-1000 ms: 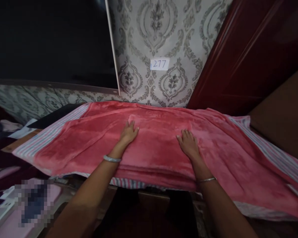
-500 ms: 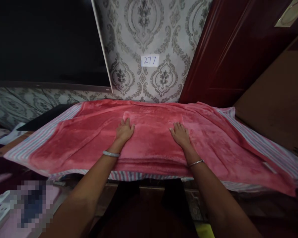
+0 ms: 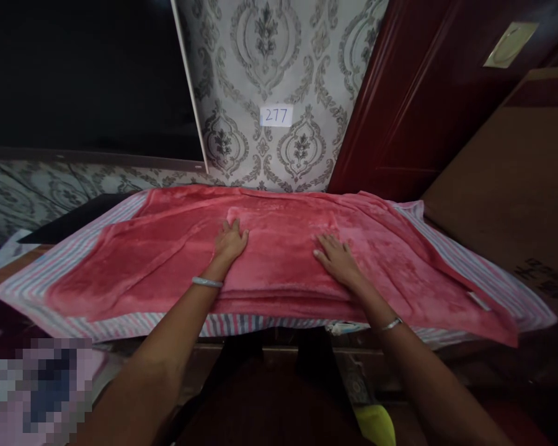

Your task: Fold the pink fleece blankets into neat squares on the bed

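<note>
A pink plush cloth (image 3: pixel 134 254) lies spread out, wide and slightly creased. On its middle rests a folded rectangular piece (image 3: pixel 279 260) of the same plush, its layered front edge facing me. My left hand (image 3: pixel 230 240) is flat with fingers spread on the left edge of this folded piece. Toward its right side, my right hand (image 3: pixel 337 257) also lies flat, palm down and fingers stretched. Neither hand grips anything. Underneath, a pink, white and grey striped cloth (image 3: pixel 60 272) shows along both ends and the front.
A dark television screen (image 3: pixel 88 80) stands at the back left before patterned wallpaper (image 3: pixel 265 49). A dark red door (image 3: pixel 400 111) and a cardboard box (image 3: pixel 506 167) are on the right. Something yellow (image 3: pixel 376 426) lies low, near my legs.
My right hand has slid slightly downward and its forearm has shifted right. The left hand stays in place on the plush. The view has turned a little to the right.
</note>
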Demonstrator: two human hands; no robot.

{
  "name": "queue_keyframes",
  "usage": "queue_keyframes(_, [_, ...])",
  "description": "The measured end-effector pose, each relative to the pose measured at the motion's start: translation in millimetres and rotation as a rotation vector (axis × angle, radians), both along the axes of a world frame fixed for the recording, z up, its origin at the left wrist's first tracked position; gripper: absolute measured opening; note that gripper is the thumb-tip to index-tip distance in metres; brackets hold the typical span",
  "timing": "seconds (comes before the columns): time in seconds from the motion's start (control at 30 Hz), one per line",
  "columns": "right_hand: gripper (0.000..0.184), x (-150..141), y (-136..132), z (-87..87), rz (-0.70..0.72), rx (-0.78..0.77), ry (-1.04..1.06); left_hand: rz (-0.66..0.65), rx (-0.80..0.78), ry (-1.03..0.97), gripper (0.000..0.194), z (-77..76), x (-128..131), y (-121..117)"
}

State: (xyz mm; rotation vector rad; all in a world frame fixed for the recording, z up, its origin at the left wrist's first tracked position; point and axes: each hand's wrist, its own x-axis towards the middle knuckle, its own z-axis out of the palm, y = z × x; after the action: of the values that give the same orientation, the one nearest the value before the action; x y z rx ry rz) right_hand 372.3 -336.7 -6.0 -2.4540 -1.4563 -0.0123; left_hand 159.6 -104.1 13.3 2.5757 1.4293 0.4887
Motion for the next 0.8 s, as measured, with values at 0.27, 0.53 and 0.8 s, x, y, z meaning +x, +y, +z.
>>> queue_keyframes(0.27, [0.078,-30,-70,-24.2,0.32,0.082,-0.074,-0.019,-0.051,-0.033,0.067,-0.3,0,4])
queue_keyframes(0.53, [0.088,-10,-75,-30.5,0.358,0.186,-0.169,-0.027,-0.092,0.053,0.067,11.9,1,6])
queue_keyframes(0.8, [0.058,-18,-85,-7.3,0.366,0.074,0.063,-0.1,-0.059,0.106,0.064,1.2,4,9])
